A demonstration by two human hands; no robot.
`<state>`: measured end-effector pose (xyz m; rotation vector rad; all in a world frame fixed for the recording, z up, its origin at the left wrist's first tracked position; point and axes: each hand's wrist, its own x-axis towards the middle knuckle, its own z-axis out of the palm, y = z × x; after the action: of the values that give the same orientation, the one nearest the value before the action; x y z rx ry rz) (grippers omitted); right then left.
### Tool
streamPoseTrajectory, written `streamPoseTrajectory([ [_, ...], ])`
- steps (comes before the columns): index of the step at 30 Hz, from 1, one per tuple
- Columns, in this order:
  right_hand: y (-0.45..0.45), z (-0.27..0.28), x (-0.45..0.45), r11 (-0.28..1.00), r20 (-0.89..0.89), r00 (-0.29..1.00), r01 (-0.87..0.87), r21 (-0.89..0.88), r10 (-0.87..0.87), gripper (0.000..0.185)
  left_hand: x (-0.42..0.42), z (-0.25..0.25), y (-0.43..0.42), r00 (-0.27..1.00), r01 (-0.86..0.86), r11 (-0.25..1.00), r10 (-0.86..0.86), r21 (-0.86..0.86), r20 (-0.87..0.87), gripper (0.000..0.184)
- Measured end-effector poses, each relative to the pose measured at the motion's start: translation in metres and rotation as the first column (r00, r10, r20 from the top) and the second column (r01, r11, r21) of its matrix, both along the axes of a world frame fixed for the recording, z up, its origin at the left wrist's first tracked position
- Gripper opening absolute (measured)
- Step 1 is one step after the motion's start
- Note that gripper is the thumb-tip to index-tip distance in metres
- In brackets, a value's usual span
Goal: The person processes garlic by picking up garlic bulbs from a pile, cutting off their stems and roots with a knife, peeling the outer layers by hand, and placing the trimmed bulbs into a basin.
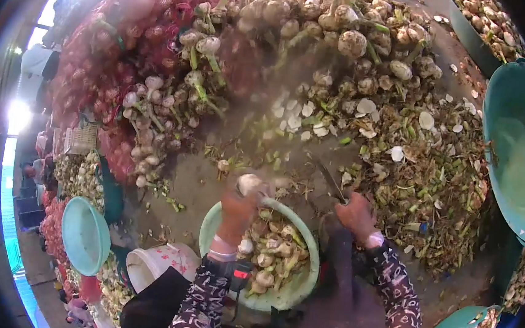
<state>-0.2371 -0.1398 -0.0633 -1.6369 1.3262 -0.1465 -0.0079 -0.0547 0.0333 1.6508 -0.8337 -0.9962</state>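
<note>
My left hand (238,214) is closed around a whitish garlic bulb (250,184), held over the far rim of a pale green basin (312,254). Inside that basin lie garlic bulbs with pieces of stalk (274,251). To the right of the basin, my right hand (357,216) grips a knife (330,179), its dark blade pointing forward and left, apart from the bulb. The knife's handle is mostly hidden in my fingers. Beyond my hands spreads a large heap of garlic (352,44) with some green stalks.
Red mesh sacks of garlic (90,82) stand at the left. Cut stalks and peelings (420,195) cover the right side. A green tub (515,159) leans at far right. On the left are a turquoise basin (86,236) and a white bucket (143,269). People appear at the far left edge.
</note>
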Motion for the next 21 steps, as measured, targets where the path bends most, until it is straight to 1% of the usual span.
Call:
streamPoseTrajectory([
  [1,0.003,-0.004,0.005,0.998,-0.013,1.0,0.027,0.051,-0.027,0.043,0.001,-0.01,0.005,0.963,-0.14,0.989,0.123,-0.054,-0.24,0.027],
  [2,0.004,-0.005,0.012,0.994,-0.024,0.998,0.057,0.096,-0.055,0.04,0.004,-0.023,0.01,0.857,-0.282,0.956,0.215,-0.078,-0.469,0.023],
  [3,0.002,0.0,0.018,0.994,-0.017,0.998,0.058,0.094,-0.056,0.04,0.011,-0.048,0.017,0.773,-0.306,0.938,0.145,-0.164,-0.617,0.021],
  [4,-0.004,0.009,0.023,0.998,0.111,0.992,0.067,-0.022,-0.064,0.037,0.01,-0.054,0.02,0.775,-0.307,0.937,0.145,-0.167,-0.615,0.021],
  [5,-0.009,0.022,0.027,0.987,0.234,0.971,0.088,-0.131,-0.055,0.033,0.007,-0.06,0.024,0.704,-0.368,0.926,0.22,-0.083,-0.676,0.02],
  [6,-0.014,0.046,0.033,0.988,0.231,0.971,0.087,-0.126,-0.056,0.033,0.003,-0.066,0.026,0.622,-0.417,0.909,0.294,0.011,-0.726,0.02],
  [7,-0.022,0.078,0.04,0.977,0.396,0.905,0.199,-0.074,-0.155,0.032,0.0,-0.075,0.023,0.586,-0.448,0.893,0.268,-0.03,-0.765,0.022],
  [8,-0.027,0.095,0.046,0.954,0.545,0.801,0.299,-0.006,-0.248,0.031,-0.008,-0.066,0.014,0.585,-0.446,0.895,0.265,-0.031,-0.767,0.022],
  [9,-0.025,0.097,0.05,0.955,0.545,0.803,0.296,-0.009,-0.243,0.031,-0.018,-0.043,0.004,0.571,-0.459,0.887,0.332,0.044,-0.751,0.021],
  [10,-0.021,0.098,0.055,0.989,0.516,0.85,0.142,-0.038,-0.102,0.03,-0.022,-0.025,-0.002,0.561,-0.475,0.873,0.397,0.11,-0.727,0.021],
  [11,-0.017,0.099,0.061,0.997,0.487,0.872,-0.018,-0.069,0.049,0.029,-0.019,-0.017,0.0,0.566,-0.484,0.87,0.392,0.093,-0.725,0.021],
  [12,-0.011,0.079,0.06,0.979,0.238,0.951,-0.204,-0.002,0.199,0.04,-0.016,-0.01,0.004,0.612,-0.318,0.938,0.092,-0.138,-0.785,0.019],
  [13,-0.003,0.043,0.052,0.931,-0.022,0.935,-0.351,0.103,0.355,0.051,-0.014,-0.006,0.006,0.605,-0.14,0.915,-0.223,-0.378,-0.764,0.017],
  [14,0.008,0.017,0.04,0.917,-0.084,0.917,-0.377,0.13,0.389,0.057,-0.003,0.007,0.009,0.786,0.225,0.952,-0.302,-0.206,-0.539,0.024],
  [15,0.02,-0.013,0.022,0.95,0.082,0.947,-0.307,-0.059,0.311,0.057,0.008,0.02,0.012,0.807,0.555,0.831,-0.534,0.018,-0.251,0.031],
  [16,0.021,-0.022,0.008,0.948,0.086,0.944,-0.317,-0.037,0.319,0.057,0.025,0.026,0.01,0.536,0.841,0.538,-0.807,0.065,-0.248,0.039],
  [17,0.023,-0.026,-0.003,0.946,0.102,0.946,-0.315,0.072,0.307,0.055,0.044,0.019,0.012,0.528,0.845,0.529,-0.805,0.075,-0.268,0.039],
  [18,0.018,-0.027,-0.006,0.939,0.111,0.95,-0.307,0.156,0.293,0.053,0.068,0.001,0.008,0.674,0.736,0.641,-0.725,0.219,-0.142,0.045],
  [19,0.012,-0.015,-0.001,0.941,0.102,0.951,-0.303,0.15,0.291,0.053,0.087,-0.014,-0.001,0.785,0.582,0.744,-0.619,0.328,0.01,0.05],
  [20,0.008,0.004,0.008,0.948,-0.05,0.959,-0.266,0.173,0.278,0.049,0.098,-0.005,-0.028,0.904,0.228,0.818,-0.379,0.528,0.198,0.056],
  [21,0.002,0.013,0.015,0.957,-0.198,0.945,-0.225,0.185,0.26,0.045,0.109,0.004,-0.056,0.925,-0.167,0.771,-0.093,0.615,0.368,0.063],
])
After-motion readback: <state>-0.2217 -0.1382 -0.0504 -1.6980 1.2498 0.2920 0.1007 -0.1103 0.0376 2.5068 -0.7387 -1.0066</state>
